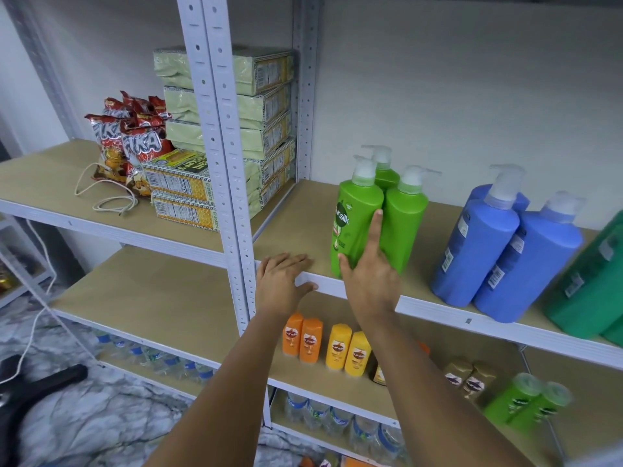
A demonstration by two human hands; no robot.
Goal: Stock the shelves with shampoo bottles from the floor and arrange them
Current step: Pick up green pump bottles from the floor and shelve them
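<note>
Our right hand (369, 264), fingers straight, nudges the green bottle (354, 224) into line; left (283, 281) lies flat, bracing on the shelf (438, 306).

The upper shelf (438, 306) carries green pump bottles (357, 217) near its front edge, with blue pump bottles (505, 251) further right.

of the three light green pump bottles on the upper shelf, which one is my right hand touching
The front left light green pump bottle, the only one showing its Sunsilk label. Your right hand lies against it; the other two stand behind and to its right.
</note>
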